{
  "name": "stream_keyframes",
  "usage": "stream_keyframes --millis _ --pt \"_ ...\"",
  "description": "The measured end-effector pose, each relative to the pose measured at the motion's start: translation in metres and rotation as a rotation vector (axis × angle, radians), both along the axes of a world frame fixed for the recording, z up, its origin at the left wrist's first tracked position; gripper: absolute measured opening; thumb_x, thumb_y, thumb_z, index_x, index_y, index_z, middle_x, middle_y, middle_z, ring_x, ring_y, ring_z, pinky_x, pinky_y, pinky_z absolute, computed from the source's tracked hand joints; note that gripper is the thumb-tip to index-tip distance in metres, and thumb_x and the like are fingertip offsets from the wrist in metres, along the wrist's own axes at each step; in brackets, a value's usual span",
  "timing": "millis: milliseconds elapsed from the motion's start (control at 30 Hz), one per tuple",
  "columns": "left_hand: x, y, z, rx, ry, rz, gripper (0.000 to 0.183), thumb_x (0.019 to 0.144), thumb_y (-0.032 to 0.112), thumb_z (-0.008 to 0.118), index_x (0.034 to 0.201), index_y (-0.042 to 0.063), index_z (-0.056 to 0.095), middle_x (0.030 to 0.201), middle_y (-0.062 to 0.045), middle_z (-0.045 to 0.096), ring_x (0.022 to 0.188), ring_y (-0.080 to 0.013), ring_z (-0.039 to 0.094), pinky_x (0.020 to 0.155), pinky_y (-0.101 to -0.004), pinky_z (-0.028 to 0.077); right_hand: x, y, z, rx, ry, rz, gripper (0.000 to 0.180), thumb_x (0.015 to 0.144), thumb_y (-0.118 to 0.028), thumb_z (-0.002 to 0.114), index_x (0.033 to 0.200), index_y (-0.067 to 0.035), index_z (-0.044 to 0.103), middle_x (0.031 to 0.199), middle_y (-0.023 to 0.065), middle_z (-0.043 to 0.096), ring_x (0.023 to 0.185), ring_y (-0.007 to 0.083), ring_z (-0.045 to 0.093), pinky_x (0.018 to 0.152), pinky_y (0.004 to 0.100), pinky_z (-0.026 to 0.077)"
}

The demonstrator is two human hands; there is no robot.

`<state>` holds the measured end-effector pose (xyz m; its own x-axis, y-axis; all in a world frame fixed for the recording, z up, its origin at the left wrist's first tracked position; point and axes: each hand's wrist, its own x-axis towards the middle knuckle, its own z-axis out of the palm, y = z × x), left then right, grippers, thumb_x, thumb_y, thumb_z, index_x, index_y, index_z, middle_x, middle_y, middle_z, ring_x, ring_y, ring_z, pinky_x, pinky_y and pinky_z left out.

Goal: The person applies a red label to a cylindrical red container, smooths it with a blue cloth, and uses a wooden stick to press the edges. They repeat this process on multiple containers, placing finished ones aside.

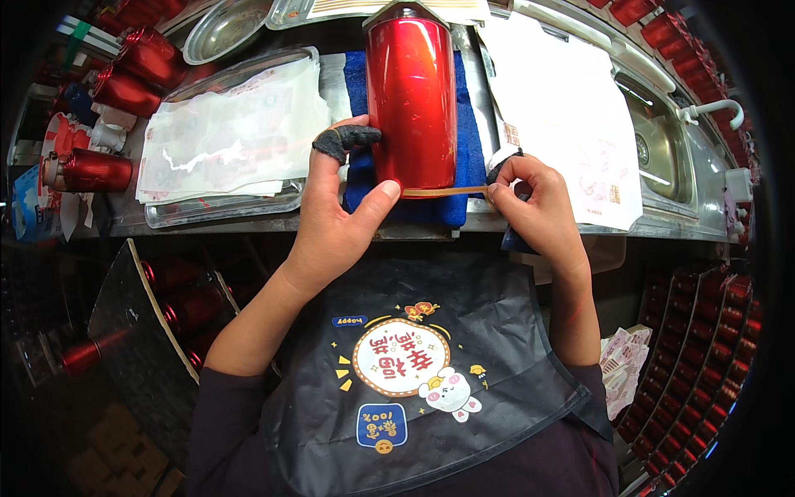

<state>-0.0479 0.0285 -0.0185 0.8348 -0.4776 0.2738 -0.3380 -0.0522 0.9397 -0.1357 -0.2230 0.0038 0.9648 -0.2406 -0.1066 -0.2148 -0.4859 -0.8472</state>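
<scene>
A glossy red metal bottle (413,105) lies on a folded blue cloth (470,136), its narrow neck pointing away from me. My left hand (332,217) steadies its left side, the thumb pressed near the lower left rim. Along the bottle's near end runs a thin gold strip (444,192). Its right end is pinched between the thumb and fingers of my right hand (537,199), held out past the bottle's side. Black finger covers (331,144) wrap fingers on both hands. The bottle's underside is hidden.
White printed transfer sheets (230,136) lie on a metal tray at left, below a steel bowl (227,31). More sheets (565,112) are spread at right beside a sink (658,143) with a white faucet (714,113). Red bottles (127,90) crowd the left; racks (695,366) hold others.
</scene>
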Motion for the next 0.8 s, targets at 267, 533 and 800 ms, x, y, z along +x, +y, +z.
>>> stream_keyframes --millis 267,533,800 --pt "0.000 -0.001 0.001 0.004 -0.021 0.023 0.052 0.086 0.009 0.074 0.132 0.001 0.051 0.138 -0.015 0.051 0.130 -0.0246 0.050 0.114 -0.0388 0.038 0.000 0.002 0.000 -0.004 -0.005 0.003 0.014 0.084 -0.008 0.068 0.077 0.002 0.060 0.078 0.0022 0.058 0.069 0.0065 0.054 0.061 0.0236 0.043" --pt "-0.001 -0.004 0.010 0.084 -0.064 0.086 0.052 0.079 0.006 0.076 0.126 0.001 0.056 0.133 -0.016 0.056 0.126 -0.0276 0.056 0.111 -0.0383 0.042 -0.001 0.001 -0.001 -0.015 -0.005 0.010 0.013 0.084 -0.007 0.068 0.078 0.002 0.060 0.077 0.0025 0.058 0.068 0.0067 0.054 0.062 0.0238 0.043" --pt "-0.006 -0.009 0.029 0.214 -0.286 0.155 0.051 0.076 0.000 0.076 0.124 0.001 0.059 0.124 -0.021 0.064 0.117 -0.0344 0.065 0.102 -0.0399 0.051 0.000 0.002 0.001 -0.023 -0.012 0.015 0.013 0.084 -0.007 0.067 0.078 0.001 0.060 0.078 0.0025 0.058 0.068 0.0066 0.054 0.061 0.0238 0.043"
